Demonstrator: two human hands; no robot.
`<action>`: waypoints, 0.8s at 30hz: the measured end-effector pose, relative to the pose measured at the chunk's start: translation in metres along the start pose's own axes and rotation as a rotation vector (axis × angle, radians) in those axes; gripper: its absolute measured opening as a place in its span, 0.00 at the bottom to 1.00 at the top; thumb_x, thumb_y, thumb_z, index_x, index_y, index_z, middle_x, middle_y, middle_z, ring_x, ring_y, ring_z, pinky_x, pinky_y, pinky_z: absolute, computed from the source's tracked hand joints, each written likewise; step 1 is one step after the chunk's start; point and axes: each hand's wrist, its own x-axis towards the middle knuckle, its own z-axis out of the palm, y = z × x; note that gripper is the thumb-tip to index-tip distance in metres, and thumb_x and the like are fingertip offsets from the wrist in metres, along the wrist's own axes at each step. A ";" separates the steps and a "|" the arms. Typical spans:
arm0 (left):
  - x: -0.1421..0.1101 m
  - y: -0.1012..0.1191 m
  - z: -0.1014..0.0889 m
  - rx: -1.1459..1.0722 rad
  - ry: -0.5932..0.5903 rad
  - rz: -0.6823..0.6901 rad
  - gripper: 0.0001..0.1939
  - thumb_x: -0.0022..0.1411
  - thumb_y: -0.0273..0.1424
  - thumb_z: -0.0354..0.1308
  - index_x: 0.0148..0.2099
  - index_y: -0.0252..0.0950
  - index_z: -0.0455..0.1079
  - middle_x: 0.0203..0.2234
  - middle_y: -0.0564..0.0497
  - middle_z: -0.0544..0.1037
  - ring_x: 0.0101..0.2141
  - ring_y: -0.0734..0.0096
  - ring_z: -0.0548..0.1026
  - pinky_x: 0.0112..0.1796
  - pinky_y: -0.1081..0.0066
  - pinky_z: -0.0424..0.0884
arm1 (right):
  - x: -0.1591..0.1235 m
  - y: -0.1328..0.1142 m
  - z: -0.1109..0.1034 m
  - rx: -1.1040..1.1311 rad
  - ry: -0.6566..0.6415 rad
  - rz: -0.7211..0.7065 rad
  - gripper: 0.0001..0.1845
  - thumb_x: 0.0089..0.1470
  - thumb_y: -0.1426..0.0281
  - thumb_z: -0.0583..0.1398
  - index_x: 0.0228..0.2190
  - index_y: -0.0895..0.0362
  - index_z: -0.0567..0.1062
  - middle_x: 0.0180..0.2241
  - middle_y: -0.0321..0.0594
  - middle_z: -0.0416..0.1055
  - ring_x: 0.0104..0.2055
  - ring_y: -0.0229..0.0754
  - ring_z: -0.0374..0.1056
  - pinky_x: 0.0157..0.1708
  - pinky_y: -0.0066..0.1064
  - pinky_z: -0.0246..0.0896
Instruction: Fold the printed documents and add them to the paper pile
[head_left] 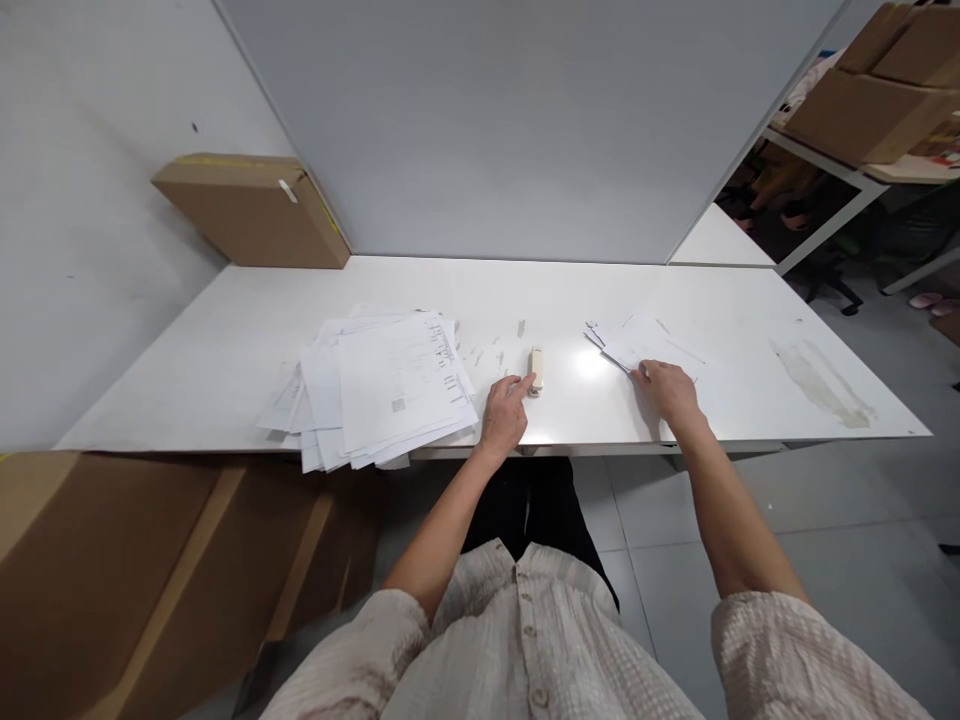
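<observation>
My left hand (504,412) rests on the white table (225,330) with its fingers curled and the fingertips touching a small cream stapler (536,369). Just left of that hand lies a loose, fanned pile of printed papers (382,385). My right hand (667,388) lies flat, fingers stretched, on the near edge of a smaller stack of white sheets (637,342). A few tiny staples or scraps are scattered between the pile and the stapler.
A brown cardboard box (255,208) stands at the back left corner against a grey partition (510,130). Large cardboard boxes (112,570) sit on the floor at my left. A shelf with more boxes (885,90) stands at the far right. A stain (821,382) marks the table's right end.
</observation>
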 end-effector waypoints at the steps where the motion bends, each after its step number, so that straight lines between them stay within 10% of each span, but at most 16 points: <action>1: 0.000 0.000 0.000 0.000 0.002 0.000 0.28 0.58 0.16 0.42 0.58 0.40 0.64 0.45 0.45 0.68 0.47 0.63 0.65 0.49 0.61 0.66 | -0.002 -0.004 0.000 -0.026 0.013 -0.016 0.21 0.62 0.62 0.46 0.43 0.60 0.73 0.42 0.51 0.72 0.45 0.50 0.65 0.36 0.34 0.56; 9: 0.000 0.001 -0.001 0.012 -0.018 0.011 0.27 0.59 0.18 0.43 0.58 0.38 0.64 0.45 0.44 0.68 0.48 0.62 0.65 0.50 0.62 0.66 | 0.005 -0.023 -0.010 0.069 0.052 0.018 0.20 0.58 0.59 0.51 0.44 0.59 0.72 0.46 0.52 0.68 0.46 0.52 0.63 0.36 0.35 0.57; 17: 0.000 0.003 -0.002 0.002 -0.015 0.013 0.27 0.59 0.18 0.43 0.59 0.39 0.62 0.46 0.44 0.68 0.48 0.63 0.65 0.49 0.61 0.66 | 0.011 -0.035 -0.002 0.009 0.094 0.056 0.19 0.53 0.79 0.47 0.39 0.64 0.75 0.40 0.56 0.70 0.42 0.51 0.65 0.33 0.36 0.56; 24: -0.001 0.002 -0.002 0.007 -0.007 0.020 0.28 0.58 0.18 0.43 0.59 0.39 0.62 0.46 0.44 0.68 0.48 0.62 0.65 0.50 0.60 0.66 | 0.006 -0.033 0.008 0.094 0.112 0.092 0.20 0.58 0.69 0.46 0.38 0.60 0.77 0.41 0.52 0.72 0.43 0.51 0.64 0.31 0.35 0.56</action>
